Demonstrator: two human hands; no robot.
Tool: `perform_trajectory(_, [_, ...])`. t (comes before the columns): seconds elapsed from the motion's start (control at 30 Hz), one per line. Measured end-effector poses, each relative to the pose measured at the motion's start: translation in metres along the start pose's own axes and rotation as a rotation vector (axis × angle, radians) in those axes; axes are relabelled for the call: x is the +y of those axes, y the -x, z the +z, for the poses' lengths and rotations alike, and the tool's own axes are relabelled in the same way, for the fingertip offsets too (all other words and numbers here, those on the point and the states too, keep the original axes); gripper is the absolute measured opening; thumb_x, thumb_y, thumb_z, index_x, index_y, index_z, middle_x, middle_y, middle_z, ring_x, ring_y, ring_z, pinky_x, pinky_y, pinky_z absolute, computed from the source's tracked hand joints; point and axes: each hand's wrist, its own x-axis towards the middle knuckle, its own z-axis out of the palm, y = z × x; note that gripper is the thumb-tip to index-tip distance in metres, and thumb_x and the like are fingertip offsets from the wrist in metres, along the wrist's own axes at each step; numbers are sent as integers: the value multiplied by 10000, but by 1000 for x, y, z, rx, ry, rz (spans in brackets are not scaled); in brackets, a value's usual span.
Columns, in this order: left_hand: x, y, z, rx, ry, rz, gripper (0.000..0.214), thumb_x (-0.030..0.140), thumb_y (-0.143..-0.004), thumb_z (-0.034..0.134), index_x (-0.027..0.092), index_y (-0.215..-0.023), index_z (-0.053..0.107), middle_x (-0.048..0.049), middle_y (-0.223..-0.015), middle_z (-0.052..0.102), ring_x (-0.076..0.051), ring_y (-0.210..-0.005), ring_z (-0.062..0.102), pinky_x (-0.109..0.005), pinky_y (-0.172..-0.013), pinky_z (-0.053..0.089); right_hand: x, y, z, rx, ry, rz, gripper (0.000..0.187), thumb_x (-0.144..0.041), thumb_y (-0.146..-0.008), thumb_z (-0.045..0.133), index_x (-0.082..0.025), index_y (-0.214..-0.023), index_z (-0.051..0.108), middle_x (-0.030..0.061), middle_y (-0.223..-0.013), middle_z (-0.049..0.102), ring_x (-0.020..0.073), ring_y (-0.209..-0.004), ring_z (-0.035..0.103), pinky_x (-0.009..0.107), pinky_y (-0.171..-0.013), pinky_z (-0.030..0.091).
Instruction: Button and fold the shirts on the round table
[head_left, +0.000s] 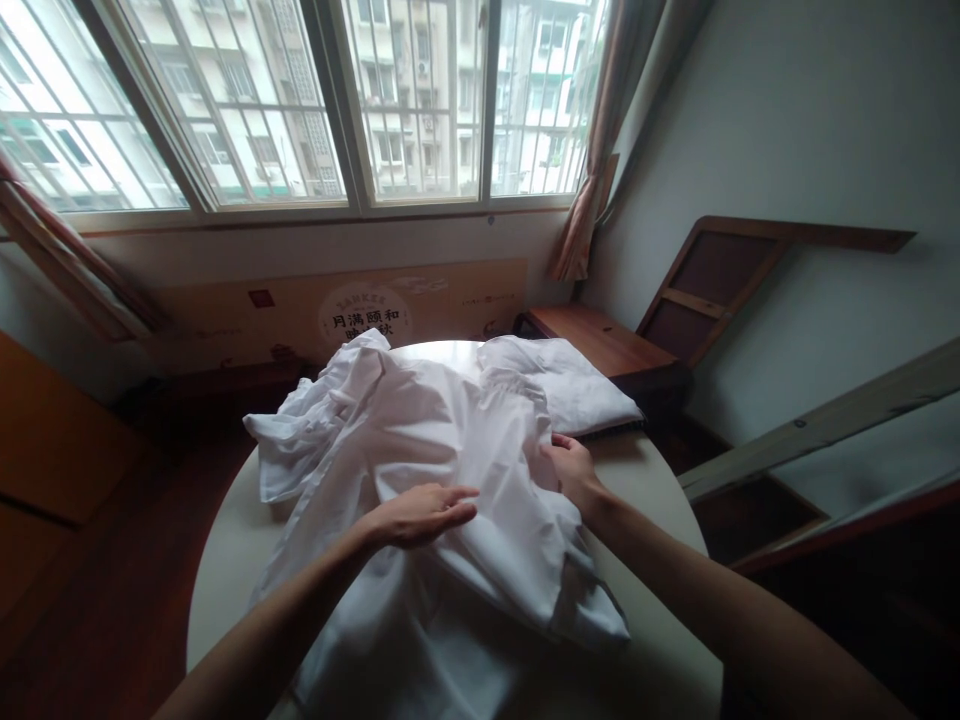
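A large white garment [450,440] lies spread and wrinkled across a round, pale table [225,560], its lower part reaching toward me. Over the middle of the cloth is my left hand [424,512], palm down, fingers stretched out to the right. At the garment's right edge my right hand [574,472] has its fingers closed on the fabric; the thumb side is partly hidden. Beyond the right hand a folded white cloth [585,385] rests near the far right of the table. Crumpled white fabric [315,420] is bunched at the far left; I cannot tell whether it belongs to the same garment.
Behind the table stands a long printed board [450,290] under a barred window [420,100]. A low wooden cabinet [600,335] is at the back right, near a wooden frame [712,280] leaning on the wall. Curtains [589,220] hang at both sides.
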Motion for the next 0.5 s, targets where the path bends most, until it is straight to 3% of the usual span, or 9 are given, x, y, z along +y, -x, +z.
perform_trajectory(0.07, [-1, -2, 0, 62, 118, 27, 642, 652, -878, 345, 220, -1307, 549, -96, -1183, 651, -278, -1123, 561, -409, -995, 371, -8, 6, 2, 108, -62, -28, 259, -356, -678, 589, -186, -874, 600, 60, -787, 648, 199, -678, 606, 317, -620, 511])
perform_trajectory(0.1, [1, -5, 0, 134, 231, 43, 650, 654, -869, 366, 201, -1295, 555, -105, -1174, 652, -271, -1098, 572, -399, -973, 393, -17, 12, 5, 95, -50, -114, 269, -324, -709, 543, -174, -921, 614, 65, -844, 658, 200, -712, 611, 323, -659, 513])
perform_trajectory(0.17, [7, -10, -1, 323, 544, 89, 689, 661, -833, 436, 169, -1305, 528, -134, -1172, 643, -262, -1049, 594, -381, -904, 445, -38, 30, 15, -53, 64, -372, 342, -252, -760, 471, -159, -1049, 628, 76, -966, 663, 207, -815, 613, 345, -762, 502])
perform_trajectory(0.23, [15, -16, 1, 460, 855, 134, 708, 634, -781, 548, 147, -1295, 521, -145, -1121, 655, -253, -972, 626, -357, -820, 485, -59, 54, 29, -351, 245, -622, 373, -184, -791, 452, -166, -1114, 638, 84, -1048, 655, 219, -945, 593, 374, -882, 460])
perform_trajectory(0.3, [19, -20, 4, 520, 1023, 127, 598, 512, -716, 688, 119, -1160, 610, -123, -979, 689, -227, -840, 651, -318, -742, 500, -74, 77, 43, -754, 391, -775, 333, -157, -818, 480, -169, -1096, 664, 93, -1054, 653, 215, -996, 578, 371, -925, 435])
perform_trajectory(0.37, [16, -19, 6, 637, 1084, 35, 400, 341, -647, 764, 97, -952, 681, -87, -818, 696, -196, -709, 645, -279, -663, 496, -79, 87, 49, -1139, 395, -778, 276, -207, -840, 542, -155, -1073, 682, 102, -1029, 659, 202, -967, 597, 336, -881, 462])
perform_trajectory(0.4, [12, -17, 6, 695, 1121, -23, 318, 286, -632, 763, 95, -877, 693, -78, -773, 694, -192, -677, 641, -273, -639, 495, -78, 84, 50, -1259, 337, -729, 272, -248, -846, 564, -144, -1065, 686, 107, -1019, 665, 197, -946, 612, 322, -854, 477])
perform_trajectory(0.43, [6, -14, 6, 718, 1175, -75, 265, 267, -637, 747, 97, -836, 700, -77, -754, 696, -198, -671, 644, -278, -632, 500, -76, 74, 49, -1281, 252, -671, 284, -287, -849, 573, -135, -1060, 689, 109, -1004, 674, 196, -923, 626, 320, -836, 487])
perform_trajectory(0.5, [-4, -5, 2, 642, 1298, -126, 241, 294, -677, 706, 108, -830, 716, -88, -767, 709, -230, -715, 663, -308, -657, 520, -67, 40, 46, -1042, 90, -585, 306, -315, -859, 547, -143, -1074, 682, 107, -999, 688, 209, -931, 636, 360, -857, 489])
